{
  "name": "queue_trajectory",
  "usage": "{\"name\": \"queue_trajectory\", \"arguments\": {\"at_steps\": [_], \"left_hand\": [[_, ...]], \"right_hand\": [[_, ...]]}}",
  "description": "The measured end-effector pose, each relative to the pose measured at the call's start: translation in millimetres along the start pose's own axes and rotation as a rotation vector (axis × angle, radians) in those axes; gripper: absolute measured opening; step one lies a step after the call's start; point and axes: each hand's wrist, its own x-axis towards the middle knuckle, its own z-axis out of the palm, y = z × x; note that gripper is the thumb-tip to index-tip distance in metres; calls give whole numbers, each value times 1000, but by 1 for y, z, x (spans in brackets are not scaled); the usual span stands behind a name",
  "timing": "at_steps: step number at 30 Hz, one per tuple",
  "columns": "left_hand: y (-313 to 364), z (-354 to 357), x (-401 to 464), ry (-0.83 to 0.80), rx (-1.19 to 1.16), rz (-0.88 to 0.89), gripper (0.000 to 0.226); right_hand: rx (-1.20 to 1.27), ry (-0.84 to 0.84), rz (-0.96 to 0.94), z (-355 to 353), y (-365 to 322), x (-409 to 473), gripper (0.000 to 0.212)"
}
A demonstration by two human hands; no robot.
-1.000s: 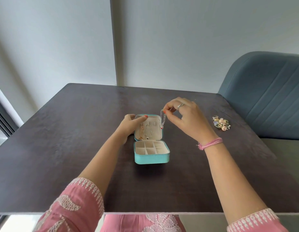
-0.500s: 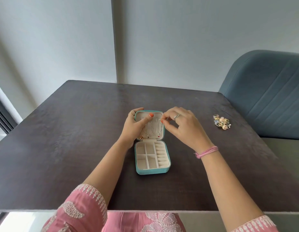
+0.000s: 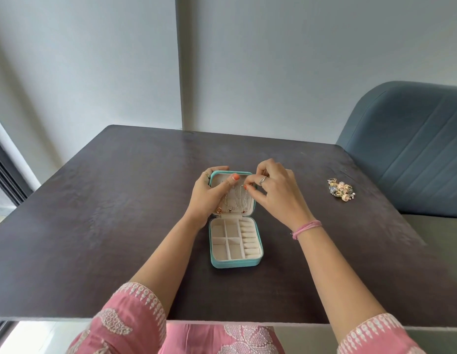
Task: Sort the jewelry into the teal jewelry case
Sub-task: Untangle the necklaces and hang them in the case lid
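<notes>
The teal jewelry case (image 3: pixel 235 263) lies open in the middle of the dark table, its cream compartments bare. Its lid (image 3: pixel 251 210) leans back, and several thin necklaces (image 3: pixel 235 200) hang inside it with small pendants at the bottom. My left hand (image 3: pixel 208 198) grips the lid's left edge, thumb pressed on the lining. My right hand (image 3: pixel 276 192) pinches the top of the rightmost necklace chain against the lid's upper right part. A small heap of loose jewelry (image 3: pixel 341 189) lies on the table to the right.
The dark table (image 3: pixel 94 213) ends at a front edge near my lap. A blue-grey upholstered chair (image 3: pixel 414 154) stands at the table's right side. A grey wall rises behind the table.
My right hand brought the dangling necklace down from above the lid's right edge into the lid. My left hand closed further round the lid's left side.
</notes>
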Motion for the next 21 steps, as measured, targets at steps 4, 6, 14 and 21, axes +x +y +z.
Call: {"name": "queue_trajectory", "arguments": {"at_steps": [4, 6, 14, 21], "left_hand": [[3, 1, -2, -14, -14, 2, 49], [4, 0, -3, -20, -19, 12, 46], [3, -1, 0, -38, 19, 21, 41], [4, 0, -1, -25, 6, 8, 39]], "right_hand": [[-52, 34, 7, 4, 0, 1, 15], [-62, 49, 11, 5, -2, 0, 15], [-5, 112, 18, 13, -8, -4, 9], [39, 135, 20, 13, -10, -4, 8]]}}
